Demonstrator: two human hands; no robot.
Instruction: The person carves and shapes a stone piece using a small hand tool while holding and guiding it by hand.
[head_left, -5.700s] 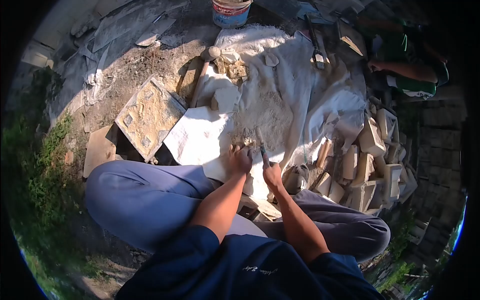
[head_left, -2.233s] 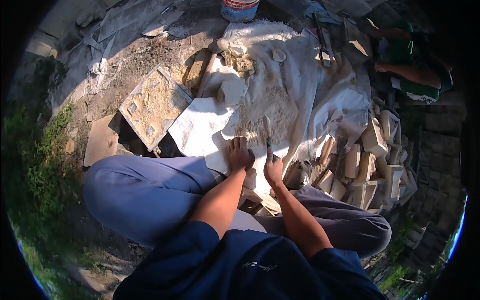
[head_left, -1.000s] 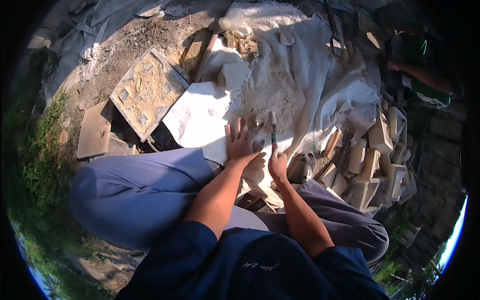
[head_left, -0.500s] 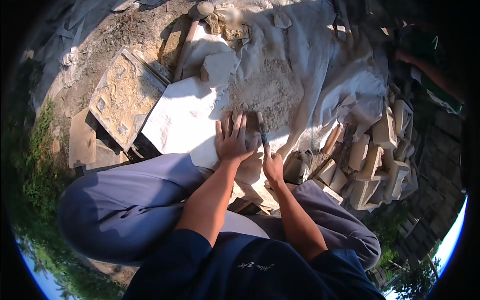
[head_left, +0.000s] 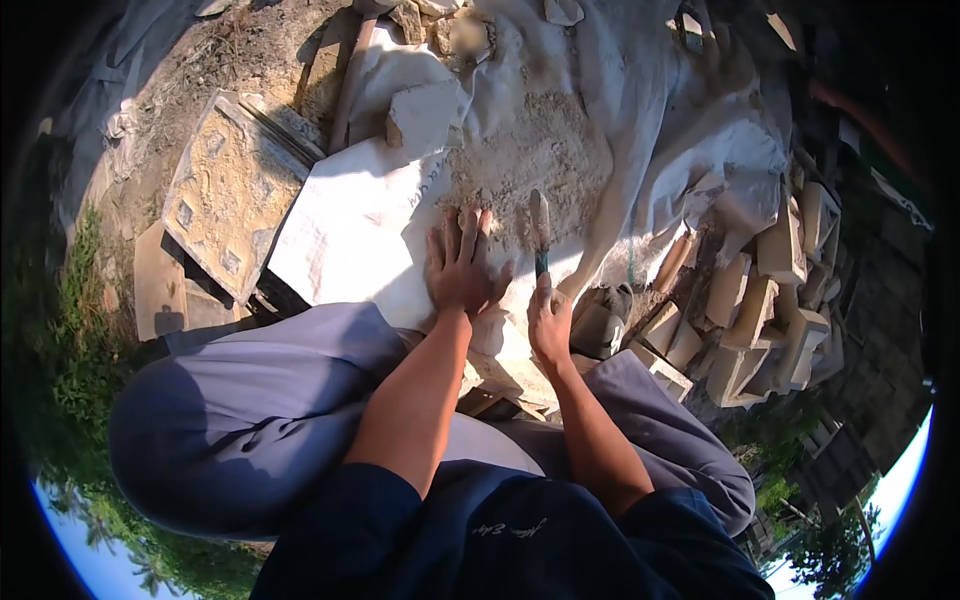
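Observation:
My left hand lies flat with fingers apart on the white sheet, its fingertips at the edge of the pale rubble and dust. To its right, my right hand is wrapped round the handle of a narrow flat-bladed tool. The blade points away from me, its rounded tip over the rubble. Whether the tip touches the rubble, I cannot tell. A pale stone block sits on the sheet beyond my left hand.
Several cut stone pieces are piled at the right. A rough yellowish slab leans at the left. A wooden handle lies beyond the sheet. Another person's arm shows at the far right. My bent legs frame the work area.
The tool in my right hand has swung more upright and forward, its tip moving right and away from my left hand. My left hand has shifted slightly. The view has tilted a little.

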